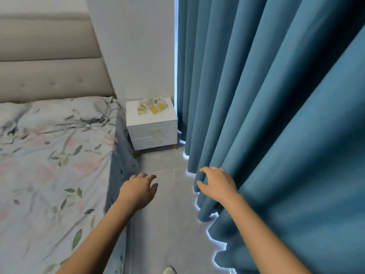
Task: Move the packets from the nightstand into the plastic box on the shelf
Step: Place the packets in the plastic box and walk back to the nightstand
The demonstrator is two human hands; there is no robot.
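Left hand and right hand are reaching out near cam, fingers loose w/ nothing held, packets sitting on far nightstand btwn bed & curtain.

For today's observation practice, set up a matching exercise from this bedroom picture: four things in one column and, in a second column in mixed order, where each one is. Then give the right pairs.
Things
1. packets
2. nightstand
3. left hand
4. right hand

Places
A. against the blue curtain
B. in the corner between the bed and the curtain
C. piled on top of the nightstand
D. over the floor beside the bed's edge

Pairs: 1-C, 2-B, 3-D, 4-A
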